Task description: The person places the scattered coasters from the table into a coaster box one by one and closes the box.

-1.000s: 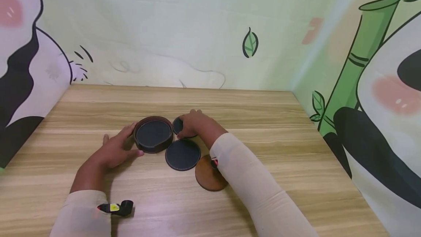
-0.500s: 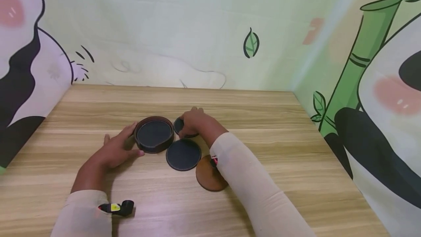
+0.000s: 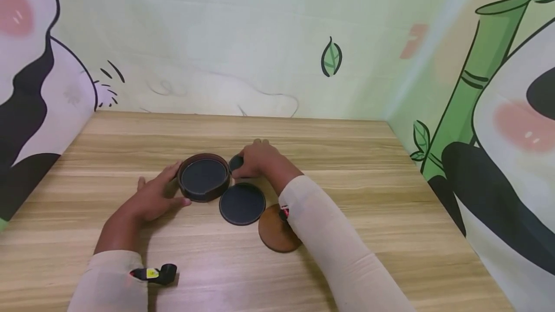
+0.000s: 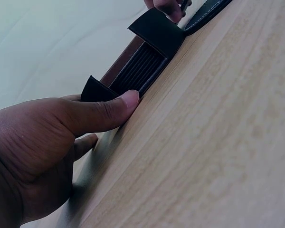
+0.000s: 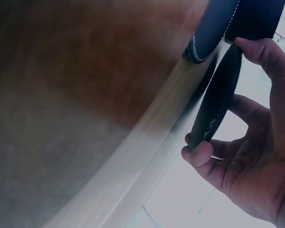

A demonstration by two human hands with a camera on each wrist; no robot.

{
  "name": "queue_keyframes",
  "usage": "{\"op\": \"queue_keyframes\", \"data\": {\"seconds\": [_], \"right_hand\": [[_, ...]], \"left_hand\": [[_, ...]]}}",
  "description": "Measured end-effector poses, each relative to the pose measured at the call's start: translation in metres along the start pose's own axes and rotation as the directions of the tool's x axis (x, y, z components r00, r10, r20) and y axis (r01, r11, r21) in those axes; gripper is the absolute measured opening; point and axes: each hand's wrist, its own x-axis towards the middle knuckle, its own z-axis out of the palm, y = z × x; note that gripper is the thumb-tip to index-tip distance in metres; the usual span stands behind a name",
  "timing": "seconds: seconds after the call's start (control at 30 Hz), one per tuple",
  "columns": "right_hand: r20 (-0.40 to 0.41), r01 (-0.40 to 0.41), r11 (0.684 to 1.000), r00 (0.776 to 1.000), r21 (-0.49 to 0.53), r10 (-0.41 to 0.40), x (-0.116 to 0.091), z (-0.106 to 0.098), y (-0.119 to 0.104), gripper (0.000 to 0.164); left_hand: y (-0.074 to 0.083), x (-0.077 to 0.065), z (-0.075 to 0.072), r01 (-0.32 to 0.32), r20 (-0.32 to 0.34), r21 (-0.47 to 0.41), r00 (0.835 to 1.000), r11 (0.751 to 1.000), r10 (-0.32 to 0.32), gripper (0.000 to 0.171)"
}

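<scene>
A round dark coaster holder (image 3: 215, 195) stands on the table with a black coaster (image 3: 203, 176) on top inside it. Its side slot in the left wrist view shows a stack of several coasters (image 4: 137, 69). My left hand (image 3: 151, 200) grips the holder's left side, thumb (image 4: 126, 102) at the front and fingers behind. To the right of the holder, my right hand (image 3: 262, 158) pinches another black coaster (image 5: 218, 95) by its edges between thumb and fingers. That coaster is tilted, its far edge raised off the table, and the hand covers much of it in the head view.
A loose black coaster (image 3: 242, 204) lies flat in front of the holder. A brown coaster (image 3: 277, 232) overlaps it in view, partly under the right sleeve (image 3: 329, 235). Black wrist cameras sit on both cuffs. A panda-printed wall (image 3: 243, 52) stands behind the wooden table (image 3: 217, 273).
My right hand has tipped up the black coaster it pinches, so less of its face shows, and has shifted slightly upward in view. The left hand and holder have stayed in place.
</scene>
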Motion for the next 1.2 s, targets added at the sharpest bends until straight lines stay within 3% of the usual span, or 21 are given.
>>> {"op": "queue_keyframes", "data": {"seconds": [0.63,1.2], "right_hand": [[-0.029,-0.028,1.0,0.999,-0.008,0.027,0.001,-0.004,0.004,0.075],[-0.203,-0.11,0.986,0.976,-0.124,0.084,-0.001,0.0,-0.006,0.084]], "left_hand": [[0.003,-0.003,-0.002,-0.019,-0.006,-0.01,1.0,1.0,0.019,0.112],[0.001,-0.002,-0.003,-0.014,-0.002,0.001,1.0,1.0,0.014,0.113]]}}
